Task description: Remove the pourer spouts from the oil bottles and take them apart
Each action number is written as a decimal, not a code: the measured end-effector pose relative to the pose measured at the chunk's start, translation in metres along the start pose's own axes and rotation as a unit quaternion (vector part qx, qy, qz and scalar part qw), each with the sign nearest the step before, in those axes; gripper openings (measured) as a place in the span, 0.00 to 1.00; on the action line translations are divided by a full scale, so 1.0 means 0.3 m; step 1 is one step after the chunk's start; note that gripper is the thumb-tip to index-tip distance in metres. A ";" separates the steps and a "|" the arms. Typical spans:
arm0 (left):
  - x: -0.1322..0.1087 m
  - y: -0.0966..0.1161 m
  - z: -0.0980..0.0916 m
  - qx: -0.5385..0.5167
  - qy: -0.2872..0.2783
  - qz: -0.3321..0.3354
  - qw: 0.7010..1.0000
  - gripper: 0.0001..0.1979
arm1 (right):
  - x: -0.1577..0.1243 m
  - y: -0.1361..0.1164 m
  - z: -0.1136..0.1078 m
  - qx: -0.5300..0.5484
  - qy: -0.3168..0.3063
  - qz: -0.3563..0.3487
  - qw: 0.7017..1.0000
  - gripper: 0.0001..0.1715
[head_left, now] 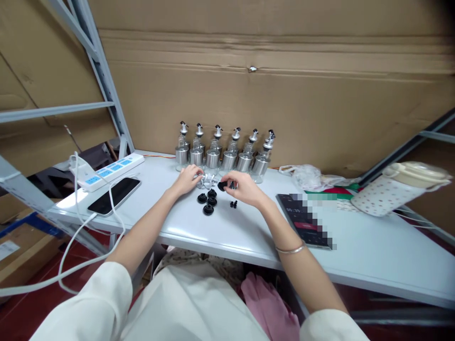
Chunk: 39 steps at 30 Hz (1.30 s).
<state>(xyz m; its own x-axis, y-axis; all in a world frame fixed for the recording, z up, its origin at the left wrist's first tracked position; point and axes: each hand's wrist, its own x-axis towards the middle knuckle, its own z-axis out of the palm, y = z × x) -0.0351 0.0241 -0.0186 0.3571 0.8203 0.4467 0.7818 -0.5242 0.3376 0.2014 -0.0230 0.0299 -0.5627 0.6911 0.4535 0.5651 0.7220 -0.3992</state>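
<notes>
My right hand (245, 187) pinches a round black stopper (222, 185) between thumb and fingers, just above the table. Close to its left lies a small pile of shiny clear or silvery pieces (207, 180), too small to make out fully. At that pile's left edge rests my left hand (188, 180), open, with fingers slightly bent and apart and the tips touching or near the pieces. Several more black stoppers (208, 209) lie in front of the pile. Two tiny black caps (233, 204) are below my right hand.
Behind the hands stand several glass-and-steel bottles (212, 158) with pour spouts, in rows against cardboard. A power strip (117, 170) and a phone (113, 196) are at left. To the right are another phone (302, 222), a plastic bag (307, 177) and a dotted jug (394, 189).
</notes>
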 end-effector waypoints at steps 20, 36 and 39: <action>-0.029 0.128 0.013 -0.111 0.006 0.100 0.989 0.20 | -0.023 -0.098 0.039 0.072 -0.220 0.102 0.968 0.11; -0.050 0.159 -0.020 -0.118 0.082 0.067 0.987 0.20 | 0.104 0.062 -0.125 0.000 0.454 0.151 0.878 0.10; -0.049 0.159 -0.016 -0.124 0.090 0.074 0.985 0.19 | 0.137 0.210 -0.172 0.015 0.514 0.248 0.821 0.15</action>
<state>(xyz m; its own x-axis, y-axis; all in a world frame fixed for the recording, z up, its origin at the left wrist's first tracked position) -0.0055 -0.0142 -0.0050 0.3445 0.6881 0.6386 0.5712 -0.6935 0.4391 0.2451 0.0493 0.0646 0.5479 0.5195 0.6557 0.5472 0.3703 -0.7506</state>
